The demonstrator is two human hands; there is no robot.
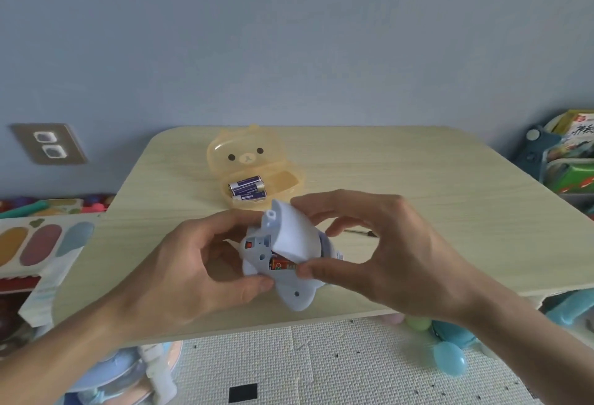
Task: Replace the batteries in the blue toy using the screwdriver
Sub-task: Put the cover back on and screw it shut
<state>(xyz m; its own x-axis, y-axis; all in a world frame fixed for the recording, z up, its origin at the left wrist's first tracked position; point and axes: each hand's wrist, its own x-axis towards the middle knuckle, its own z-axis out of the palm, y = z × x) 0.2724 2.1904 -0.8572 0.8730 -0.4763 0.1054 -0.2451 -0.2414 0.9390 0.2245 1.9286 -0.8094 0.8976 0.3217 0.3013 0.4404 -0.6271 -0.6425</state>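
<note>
Home, kid's playroom. Foam play mat on floor, toy bins, plastic balls around. Low wooden surface.

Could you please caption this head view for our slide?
Both hands open the blue toy, cover lifted off an orange battery.

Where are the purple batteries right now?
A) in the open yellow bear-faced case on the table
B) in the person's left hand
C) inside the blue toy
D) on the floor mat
A: the purple batteries lie in the lower half of the open yellow bear-faced case on the table, behind the hands holding the blue toy.
</note>
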